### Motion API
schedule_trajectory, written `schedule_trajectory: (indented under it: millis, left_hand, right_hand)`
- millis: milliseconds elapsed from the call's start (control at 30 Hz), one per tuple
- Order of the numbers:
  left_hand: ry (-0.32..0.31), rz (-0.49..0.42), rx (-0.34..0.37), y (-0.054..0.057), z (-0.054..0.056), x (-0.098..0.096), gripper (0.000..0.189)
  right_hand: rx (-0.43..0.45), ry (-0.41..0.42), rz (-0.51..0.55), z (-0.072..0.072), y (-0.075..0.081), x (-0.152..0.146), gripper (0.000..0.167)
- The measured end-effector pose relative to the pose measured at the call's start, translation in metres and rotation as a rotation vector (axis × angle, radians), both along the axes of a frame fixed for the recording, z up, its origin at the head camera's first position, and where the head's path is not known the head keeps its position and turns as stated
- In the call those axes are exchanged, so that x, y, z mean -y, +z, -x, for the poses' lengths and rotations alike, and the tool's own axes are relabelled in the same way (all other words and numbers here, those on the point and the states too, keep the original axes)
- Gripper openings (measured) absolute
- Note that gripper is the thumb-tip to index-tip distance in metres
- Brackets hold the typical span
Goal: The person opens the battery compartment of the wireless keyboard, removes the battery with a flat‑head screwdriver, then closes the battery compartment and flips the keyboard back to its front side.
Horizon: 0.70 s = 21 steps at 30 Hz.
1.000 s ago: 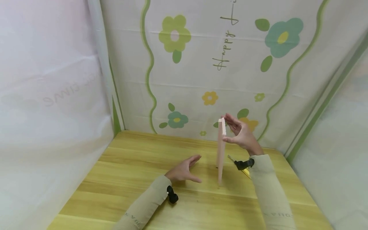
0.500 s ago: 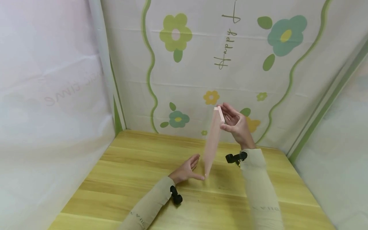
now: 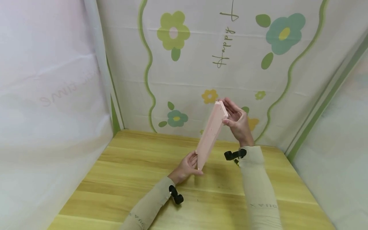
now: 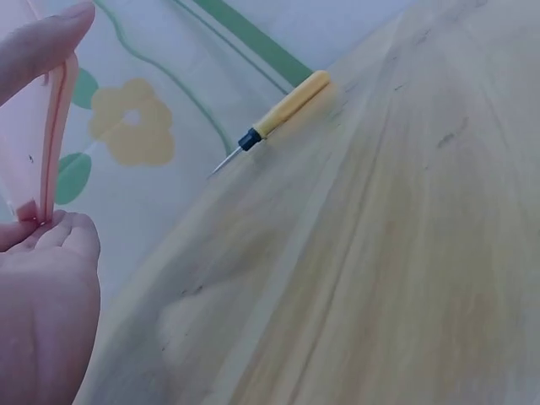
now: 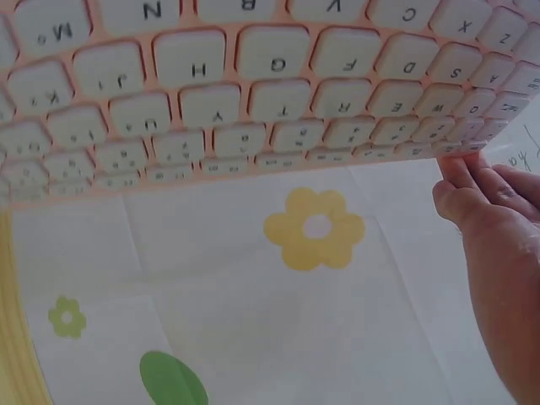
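Observation:
A pink keyboard [image 3: 210, 135] is held tilted above the table, its underside toward the head camera. My right hand [image 3: 239, 124] grips its upper end, thumb on the near edge and fingers behind. At the lower end, my left hand [image 3: 184, 169] holds it between thumb and fingers. White keys with dark letters on the keyboard [image 5: 236, 55] fill the top of the right wrist view, upside down. The left wrist view shows only the end of the keyboard [image 4: 52, 143] between thumb and fingers.
A screwdriver [image 4: 283, 114] with a yellow handle lies on the wooden table [image 3: 115, 179], mostly hidden behind the right wrist in the head view. A white flowered curtain [image 3: 184, 73] hangs behind, with pale curtain panels on both sides.
The right hand has lifted the keyboard off the table and tilted it, its lower end swinging left into the left hand. The left hand has closed round that end.

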<state>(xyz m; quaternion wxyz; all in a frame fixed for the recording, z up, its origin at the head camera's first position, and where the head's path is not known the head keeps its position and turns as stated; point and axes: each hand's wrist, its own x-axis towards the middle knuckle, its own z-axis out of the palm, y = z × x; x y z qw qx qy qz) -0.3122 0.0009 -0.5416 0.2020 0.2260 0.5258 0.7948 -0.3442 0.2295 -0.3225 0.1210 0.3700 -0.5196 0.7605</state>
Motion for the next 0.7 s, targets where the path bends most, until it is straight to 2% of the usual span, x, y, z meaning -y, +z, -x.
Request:
schedule_trajectory:
  millis: [133, 300, 467, 700]
  left_hand:
    - [0.002, 0.044, -0.018, 0.001, 0.006, 0.014, 0.117]
    - [0.011, 0.139, -0.034, 0.003, 0.013, 0.041, 0.119]
    - [0.020, 0.234, -0.061, 0.008, 0.017, 0.075, 0.122]
    - [0.035, 0.378, -0.138, 0.021, 0.018, 0.118, 0.120]
  right_hand:
    - [0.009, -0.007, -0.041, -0.002, -0.002, -0.011, 0.110]
    - [0.046, -0.039, -0.162, -0.010, -0.006, -0.029, 0.105]
    - [0.078, -0.063, -0.343, -0.018, -0.011, -0.045, 0.100]
    - [0.075, -0.086, -0.596, -0.026, -0.025, -0.063, 0.105]
